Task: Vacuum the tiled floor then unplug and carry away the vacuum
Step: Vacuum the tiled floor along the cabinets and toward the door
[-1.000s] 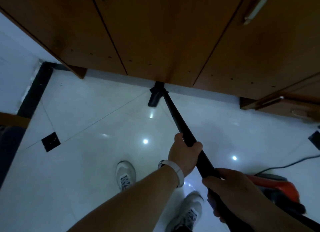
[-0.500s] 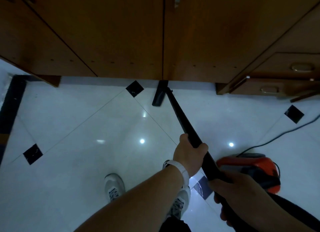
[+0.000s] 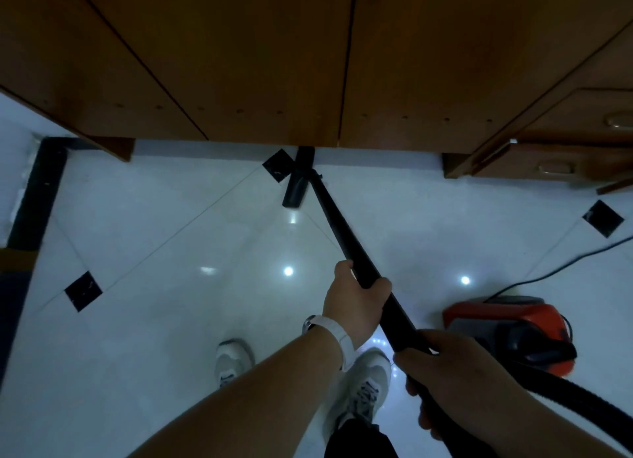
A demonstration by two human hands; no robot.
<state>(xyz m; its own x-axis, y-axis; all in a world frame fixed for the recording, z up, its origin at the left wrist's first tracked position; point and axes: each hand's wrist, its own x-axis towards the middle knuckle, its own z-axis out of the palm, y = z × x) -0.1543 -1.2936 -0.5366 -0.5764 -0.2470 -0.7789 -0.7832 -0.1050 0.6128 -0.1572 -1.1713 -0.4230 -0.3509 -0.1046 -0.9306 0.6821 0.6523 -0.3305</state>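
Observation:
A long black vacuum wand (image 3: 337,228) slants from my hands down to the glossy white tiled floor (image 3: 164,245). Its black floor head (image 3: 297,183) lies at the foot of the wooden cabinets, partly under their lower edge. My left hand (image 3: 356,303), with a white wristband, grips the wand halfway along. My right hand (image 3: 448,375) grips it lower down, where the black hose (image 3: 582,406) begins. The red and black vacuum body (image 3: 510,327) sits on the floor at the right, its black power cord (image 3: 561,269) trailing off to the right edge.
Brown wooden cabinets (image 3: 274,63) fill the top; a drawer unit (image 3: 555,149) juts out at the right. Small black inlay tiles (image 3: 83,290) dot the floor. A black skirting strip (image 3: 37,197) runs along the left wall. My two white shoes (image 3: 363,385) stand below my hands.
The floor head has slid right along the cabinet base, past a black inlay tile. The view has swung right, bringing the vacuum body and drawer unit further into sight. Both hands keep their grip.

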